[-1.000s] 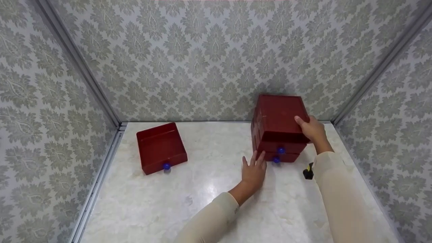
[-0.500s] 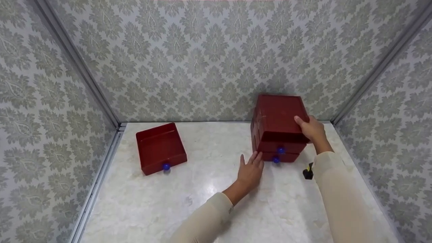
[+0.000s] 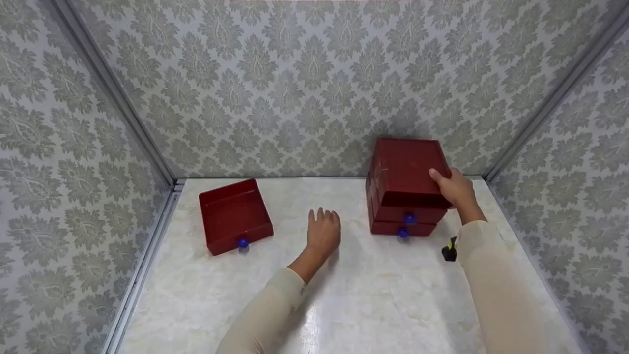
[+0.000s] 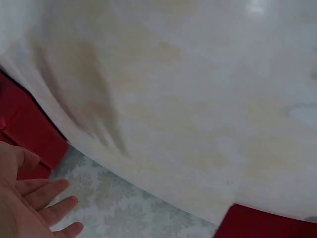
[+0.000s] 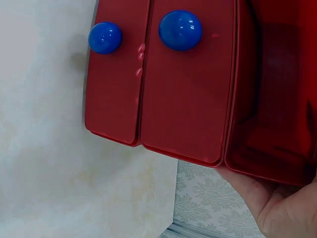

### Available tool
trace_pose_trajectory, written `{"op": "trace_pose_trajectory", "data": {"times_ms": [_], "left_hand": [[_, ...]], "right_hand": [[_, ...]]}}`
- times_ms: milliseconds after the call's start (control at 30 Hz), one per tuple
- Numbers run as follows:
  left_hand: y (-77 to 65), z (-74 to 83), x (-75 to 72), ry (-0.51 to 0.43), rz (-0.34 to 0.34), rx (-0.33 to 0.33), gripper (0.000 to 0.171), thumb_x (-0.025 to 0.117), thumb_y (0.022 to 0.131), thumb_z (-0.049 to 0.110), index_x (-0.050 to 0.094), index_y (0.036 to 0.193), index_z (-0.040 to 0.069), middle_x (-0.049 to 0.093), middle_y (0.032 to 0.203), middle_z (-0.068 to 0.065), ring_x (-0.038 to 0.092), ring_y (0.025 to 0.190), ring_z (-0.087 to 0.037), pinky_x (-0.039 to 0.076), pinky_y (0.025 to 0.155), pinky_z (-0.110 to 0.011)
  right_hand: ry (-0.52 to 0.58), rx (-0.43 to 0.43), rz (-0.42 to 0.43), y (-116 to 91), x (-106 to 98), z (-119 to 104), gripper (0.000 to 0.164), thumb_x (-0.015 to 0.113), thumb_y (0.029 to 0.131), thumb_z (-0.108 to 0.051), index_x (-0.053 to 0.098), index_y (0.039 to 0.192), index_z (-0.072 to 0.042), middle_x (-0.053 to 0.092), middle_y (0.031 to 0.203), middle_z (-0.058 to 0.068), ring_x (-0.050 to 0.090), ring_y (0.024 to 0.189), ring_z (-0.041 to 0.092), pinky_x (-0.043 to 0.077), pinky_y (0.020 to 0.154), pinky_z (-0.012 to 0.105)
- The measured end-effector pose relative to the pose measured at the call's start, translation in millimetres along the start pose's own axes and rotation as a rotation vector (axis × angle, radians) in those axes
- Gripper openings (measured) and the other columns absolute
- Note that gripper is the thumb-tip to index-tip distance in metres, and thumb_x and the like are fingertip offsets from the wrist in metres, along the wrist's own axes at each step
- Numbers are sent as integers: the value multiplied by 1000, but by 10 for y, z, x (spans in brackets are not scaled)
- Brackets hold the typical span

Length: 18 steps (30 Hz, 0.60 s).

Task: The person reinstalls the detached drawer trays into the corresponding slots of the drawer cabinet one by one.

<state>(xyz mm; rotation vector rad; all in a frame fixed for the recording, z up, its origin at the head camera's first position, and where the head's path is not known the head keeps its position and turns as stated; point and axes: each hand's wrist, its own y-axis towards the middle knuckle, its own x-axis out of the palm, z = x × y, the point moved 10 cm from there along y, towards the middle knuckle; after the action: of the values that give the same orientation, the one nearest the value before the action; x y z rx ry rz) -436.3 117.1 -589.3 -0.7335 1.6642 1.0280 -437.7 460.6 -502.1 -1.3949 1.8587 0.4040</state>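
A red drawer cabinet (image 3: 413, 167) stands at the back right. Its top slot is vacant, and two drawers with blue knobs (image 5: 180, 30) sit shut below. My right hand (image 3: 457, 189) holds the cabinet's right side near the top, thumb over the top face. To the left lies a loose red drawer (image 3: 236, 216), open side up with a blue knob at its front. My left hand (image 3: 324, 233) is over the table between drawer and cabinet, fingers relaxed and holding nothing; the left wrist view shows its fingers (image 4: 47, 196) spread apart.
A small black and yellow object (image 3: 449, 250) lies by the right sleeve, which partly covers it. Patterned walls (image 3: 314, 88) close off the back and both sides of the pale marbled table (image 3: 196, 305).
My left hand has left the cabinet's lower left front and moved left across the table toward the loose drawer. The right hand stays on the cabinet, which has not visibly moved.
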Motion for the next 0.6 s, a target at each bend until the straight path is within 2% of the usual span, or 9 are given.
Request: {"op": "trace_pose_trajectory", "data": {"times_ms": [133,200,300,400,467,600], "left_hand": [[-35,-499,28,-16,31,-117,32,61,96,25,69,117,3,60,123,-15,57,117,-36,46,100,-59],[-64,-746,70,-18,13,-164,41,64,94,32,66,123,2,55,130,-17,53,121,-37,46,97,-60],[-132,-1096,162,-2,-56,-218,64,67,91,47,57,137,3,50,139,-20,47,129,-40,43,98,-64],[-228,-1411,281,-7,-182,-267,84,65,89,62,47,146,3,45,148,-23,40,137,-44,36,104,-72],[-295,-1602,340,-54,-280,-308,89,66,89,63,42,148,1,43,148,-25,37,139,-46,30,106,-77],[-432,-1929,390,-185,-499,-401,78,70,92,43,40,148,-3,46,143,-30,41,136,-50,25,107,-82]], "right_hand": [[0,-3,6,9,1,-1,97,38,94,-78,32,155,-2,46,147,31,54,123,48,58,82,57],[6,-4,5,13,6,-6,97,38,94,-78,32,155,-3,45,147,31,55,123,47,58,82,57],[11,-1,0,20,15,-3,97,39,93,-77,31,156,-3,45,148,31,55,123,47,58,81,57],[12,5,-3,16,15,6,97,39,94,-77,30,156,-3,44,148,31,55,123,48,59,77,54],[10,6,-1,9,7,9,97,39,94,-77,31,156,-2,44,148,32,54,123,48,59,74,52],[13,5,6,1,-6,4,97,40,94,-76,31,156,-2,44,148,31,54,124,48,60,75,53]]}}
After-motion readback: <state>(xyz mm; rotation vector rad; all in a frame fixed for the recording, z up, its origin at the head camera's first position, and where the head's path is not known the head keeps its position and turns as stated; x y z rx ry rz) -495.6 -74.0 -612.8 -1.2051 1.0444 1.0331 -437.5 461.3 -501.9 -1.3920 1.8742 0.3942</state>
